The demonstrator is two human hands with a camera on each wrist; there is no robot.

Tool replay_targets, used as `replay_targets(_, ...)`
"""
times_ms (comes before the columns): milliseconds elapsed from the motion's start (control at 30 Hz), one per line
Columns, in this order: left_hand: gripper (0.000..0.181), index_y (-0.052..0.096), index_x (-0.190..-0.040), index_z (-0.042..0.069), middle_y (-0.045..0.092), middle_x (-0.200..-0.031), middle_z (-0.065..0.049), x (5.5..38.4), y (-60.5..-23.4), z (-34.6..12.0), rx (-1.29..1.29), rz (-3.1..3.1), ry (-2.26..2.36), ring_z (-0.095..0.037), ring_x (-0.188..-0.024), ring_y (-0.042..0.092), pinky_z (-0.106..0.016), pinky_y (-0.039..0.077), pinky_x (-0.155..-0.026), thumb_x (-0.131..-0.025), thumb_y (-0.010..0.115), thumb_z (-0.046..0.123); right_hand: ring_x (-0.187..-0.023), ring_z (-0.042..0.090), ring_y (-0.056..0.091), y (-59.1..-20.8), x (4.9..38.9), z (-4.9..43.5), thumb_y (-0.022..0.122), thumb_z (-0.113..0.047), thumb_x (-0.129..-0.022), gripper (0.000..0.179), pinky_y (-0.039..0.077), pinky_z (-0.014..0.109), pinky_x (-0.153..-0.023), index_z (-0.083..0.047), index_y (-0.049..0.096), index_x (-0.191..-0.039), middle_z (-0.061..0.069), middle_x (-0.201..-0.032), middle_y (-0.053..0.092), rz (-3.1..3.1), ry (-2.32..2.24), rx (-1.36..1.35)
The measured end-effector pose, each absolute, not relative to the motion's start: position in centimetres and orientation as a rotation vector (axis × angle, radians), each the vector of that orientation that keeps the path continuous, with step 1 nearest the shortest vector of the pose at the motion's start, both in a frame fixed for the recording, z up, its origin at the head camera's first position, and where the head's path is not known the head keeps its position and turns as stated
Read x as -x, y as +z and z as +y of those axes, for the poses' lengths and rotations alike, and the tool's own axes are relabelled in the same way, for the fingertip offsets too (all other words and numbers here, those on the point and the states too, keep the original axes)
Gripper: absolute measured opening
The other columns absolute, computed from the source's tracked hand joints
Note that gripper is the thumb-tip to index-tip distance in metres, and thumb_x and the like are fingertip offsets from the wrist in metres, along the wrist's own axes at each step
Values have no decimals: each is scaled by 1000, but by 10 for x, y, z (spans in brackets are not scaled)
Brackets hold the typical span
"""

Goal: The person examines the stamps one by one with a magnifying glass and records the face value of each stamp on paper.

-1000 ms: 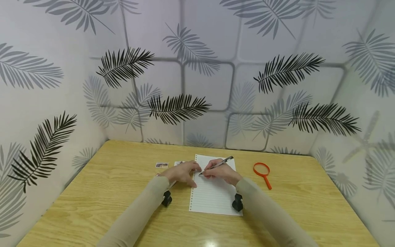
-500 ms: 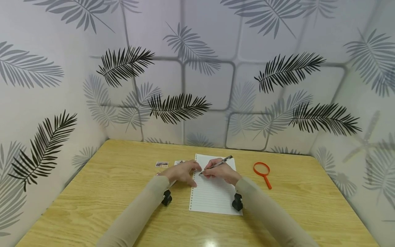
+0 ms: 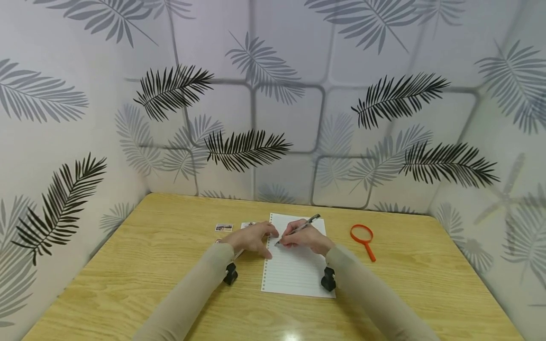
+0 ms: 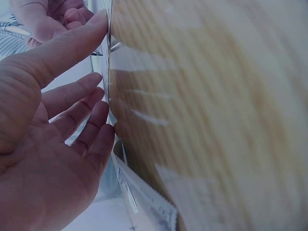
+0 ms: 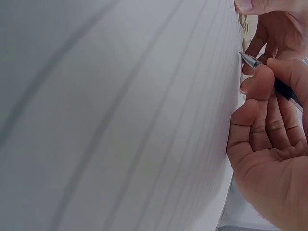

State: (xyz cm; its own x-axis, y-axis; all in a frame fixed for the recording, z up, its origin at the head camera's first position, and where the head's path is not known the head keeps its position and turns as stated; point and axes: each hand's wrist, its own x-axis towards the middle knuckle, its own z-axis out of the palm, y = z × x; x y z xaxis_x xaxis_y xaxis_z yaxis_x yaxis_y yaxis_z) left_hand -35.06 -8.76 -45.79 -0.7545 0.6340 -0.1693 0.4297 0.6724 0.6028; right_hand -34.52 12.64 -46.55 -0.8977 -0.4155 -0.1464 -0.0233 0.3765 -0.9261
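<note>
A lined, hole-punched sheet of paper lies on the wooden table. My right hand rests on the sheet and pinches a pen, its tip at the paper near the left side. In the right wrist view the pen sits between thumb and forefinger, tip touching the lined page. My left hand touches the sheet's left edge with spread fingers. In the left wrist view its fingers are relaxed and extended, with a small serrated-edge stamp beside them.
Right of the sheet lies an orange-red magnifying glass. Left of my hand is a small picture stamp. Another stamp is partly hidden behind the left hand. A leaf-patterned wall stands at the table's far edge.
The pen has tilted slightly and its tip has shifted a little down the page. My left hand and the sheet have stayed in place.
</note>
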Motion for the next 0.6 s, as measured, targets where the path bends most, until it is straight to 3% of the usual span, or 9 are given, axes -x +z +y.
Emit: replay_targets(600,55,60,-126,11,48,-141,-7,347,-455,-87,-789,2520,785,-28,-133,45,-46,34,-112,-77,84,16,-65,12,60,-469,347,128,74,-8,-83,9,48,25,-61,-5,66,-81,-1,-72,69,2305,-1539,352)
